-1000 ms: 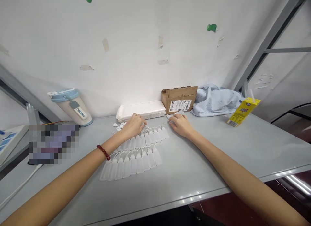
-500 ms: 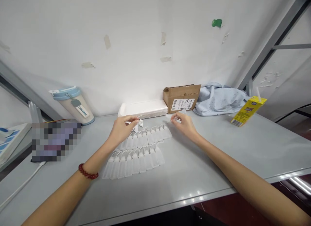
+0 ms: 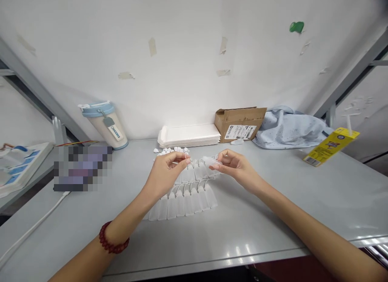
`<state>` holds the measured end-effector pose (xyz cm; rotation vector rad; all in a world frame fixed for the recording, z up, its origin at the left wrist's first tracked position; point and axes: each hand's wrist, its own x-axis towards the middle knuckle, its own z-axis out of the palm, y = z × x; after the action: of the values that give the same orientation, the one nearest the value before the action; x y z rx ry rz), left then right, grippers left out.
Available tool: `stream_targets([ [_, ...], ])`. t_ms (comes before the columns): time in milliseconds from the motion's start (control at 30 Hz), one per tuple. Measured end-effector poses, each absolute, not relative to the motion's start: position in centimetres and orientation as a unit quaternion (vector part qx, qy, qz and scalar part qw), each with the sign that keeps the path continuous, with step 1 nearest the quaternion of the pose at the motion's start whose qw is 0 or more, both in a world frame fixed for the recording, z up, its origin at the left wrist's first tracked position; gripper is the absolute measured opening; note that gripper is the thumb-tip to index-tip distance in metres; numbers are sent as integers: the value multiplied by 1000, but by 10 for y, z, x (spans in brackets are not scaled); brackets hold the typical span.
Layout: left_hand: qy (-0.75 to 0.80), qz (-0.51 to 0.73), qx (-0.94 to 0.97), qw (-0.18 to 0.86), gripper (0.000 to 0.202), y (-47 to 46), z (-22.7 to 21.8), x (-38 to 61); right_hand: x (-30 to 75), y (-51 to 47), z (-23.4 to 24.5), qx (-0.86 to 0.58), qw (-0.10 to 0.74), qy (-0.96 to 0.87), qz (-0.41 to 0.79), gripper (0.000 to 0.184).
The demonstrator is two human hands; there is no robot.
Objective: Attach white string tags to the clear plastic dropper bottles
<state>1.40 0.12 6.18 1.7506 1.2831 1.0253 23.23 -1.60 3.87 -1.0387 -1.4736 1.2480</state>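
My right hand pinches a translucent white plastic tag between thumb and fingers. Facing it, my left hand is closed in a pinch, thumb against fingertips; whatever is in it is too small to make out. Below both hands lie two rows of similar translucent tags with white cord loops at their upper ends. The hands partly cover the back row. Behind my left fingers is a heap of small white pieces.
Against the wall stand a stack of white trays or boxes, a cardboard box and a bunched blue cloth. A yellow drink carton is at right. Left are a tumbler, a blurred device with a cable, and a power strip.
My hands have come closer together, and the tag in my right hand now shows clearly between them. The view has shifted left, uncovering more of the small white pieces.
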Motion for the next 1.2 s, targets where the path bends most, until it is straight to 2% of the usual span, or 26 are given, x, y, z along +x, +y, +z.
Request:
stream_targets([
  [267,504,375,662,408,18,-6,65,17,226,-21,38,-390,428,-585,568,26],
  [600,470,359,679,434,16,-9,62,20,223,-22,34,-368,408,-597,584,24],
  [1200,438,321,697,468,25,-11,51,24,219,-29,35,-375,402,-588,594,29],
])
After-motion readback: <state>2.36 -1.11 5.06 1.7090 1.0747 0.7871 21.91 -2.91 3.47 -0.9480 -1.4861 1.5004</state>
